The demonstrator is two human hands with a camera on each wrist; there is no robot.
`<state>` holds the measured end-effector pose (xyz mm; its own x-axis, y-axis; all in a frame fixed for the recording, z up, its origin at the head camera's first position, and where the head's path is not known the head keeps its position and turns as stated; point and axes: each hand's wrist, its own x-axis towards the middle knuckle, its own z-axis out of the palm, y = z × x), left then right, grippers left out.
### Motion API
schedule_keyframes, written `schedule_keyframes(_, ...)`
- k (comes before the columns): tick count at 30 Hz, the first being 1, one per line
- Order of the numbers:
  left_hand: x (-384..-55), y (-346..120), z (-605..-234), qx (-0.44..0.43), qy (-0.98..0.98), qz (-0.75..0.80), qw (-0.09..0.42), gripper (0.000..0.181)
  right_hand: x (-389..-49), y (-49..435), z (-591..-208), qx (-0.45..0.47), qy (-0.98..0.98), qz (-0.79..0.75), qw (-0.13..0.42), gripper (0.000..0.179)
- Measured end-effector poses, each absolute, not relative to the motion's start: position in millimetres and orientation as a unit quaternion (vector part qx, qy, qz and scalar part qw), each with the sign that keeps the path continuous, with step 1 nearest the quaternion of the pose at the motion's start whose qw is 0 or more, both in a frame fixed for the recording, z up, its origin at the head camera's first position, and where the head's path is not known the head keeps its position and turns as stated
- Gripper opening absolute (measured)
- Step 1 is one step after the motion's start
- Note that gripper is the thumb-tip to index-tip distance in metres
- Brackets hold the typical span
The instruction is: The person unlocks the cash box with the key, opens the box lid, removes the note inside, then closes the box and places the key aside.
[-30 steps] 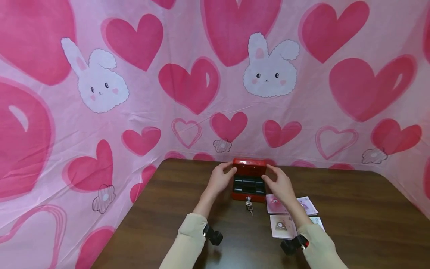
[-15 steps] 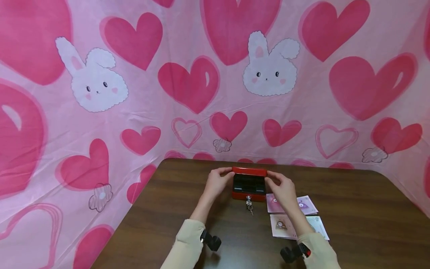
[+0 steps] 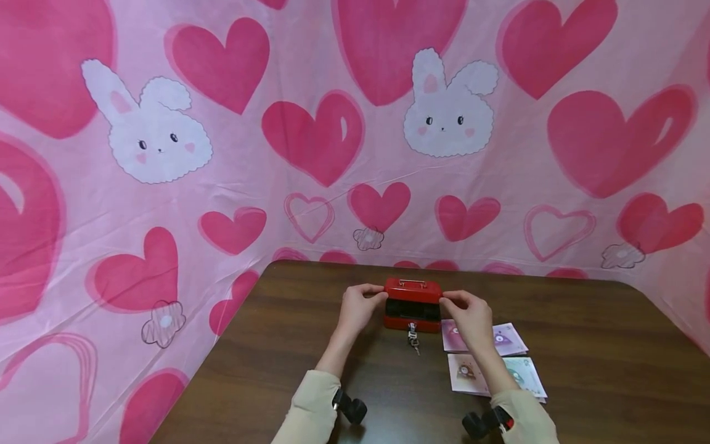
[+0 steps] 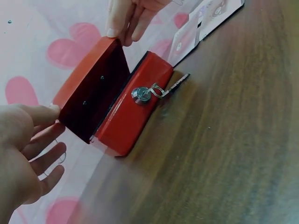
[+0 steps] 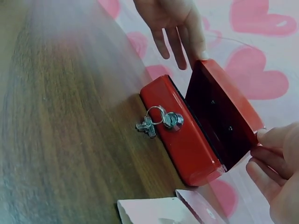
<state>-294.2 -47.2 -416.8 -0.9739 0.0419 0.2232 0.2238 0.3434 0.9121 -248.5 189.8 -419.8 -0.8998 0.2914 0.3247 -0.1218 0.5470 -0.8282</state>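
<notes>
A red metal cash box (image 3: 413, 324) stands on the table with its lid (image 3: 413, 288) partly raised and tilted forward. Keys on a ring (image 3: 413, 339) hang from the lock at its front. My left hand (image 3: 357, 306) holds the lid's left end between thumb and fingers; in the left wrist view its other fingers (image 4: 49, 163) spread loosely behind. On the opposite end, my right hand (image 3: 468, 314) pinches the lid's right corner, seen close up in the right wrist view. The dark inside of the box (image 5: 217, 112) shows beneath the lid.
Several play banknotes in pink, purple, brown and green, among them a brown one (image 3: 467, 374) and a green one (image 3: 527, 376), lie right of the box, partly under my right forearm. A pink cloth with hearts and rabbits (image 3: 310, 142) hangs behind the wooden table (image 3: 266, 382).
The lid has swung forward and down from nearly upright, so its top and handle now show. Both hands have followed it, moving slightly down and toward me.
</notes>
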Motion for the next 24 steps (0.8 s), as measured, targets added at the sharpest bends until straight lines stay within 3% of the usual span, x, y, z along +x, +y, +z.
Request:
schedule_keyframes(11,-288.4,-46.0,-422.6,-0.069,-0.808,-0.579,0.081,0.017,-249.4,193.0,-427.2,-0.047,-0.853,0.473,0.215,0.018)
schedule_keyframes(17,-287.5,-45.8,-421.7,-0.083,-0.807,-0.578,0.089,0.025,-249.4,193.4,-426.8,-0.044,-0.854,0.477,0.204,0.019)
schedule_keyframes(24,-287.6,-47.5,-423.0,-0.078,-0.815,-0.570,0.062,0.023,-247.6,193.5,-427.9,-0.043,-0.853,0.480,0.201,0.020)
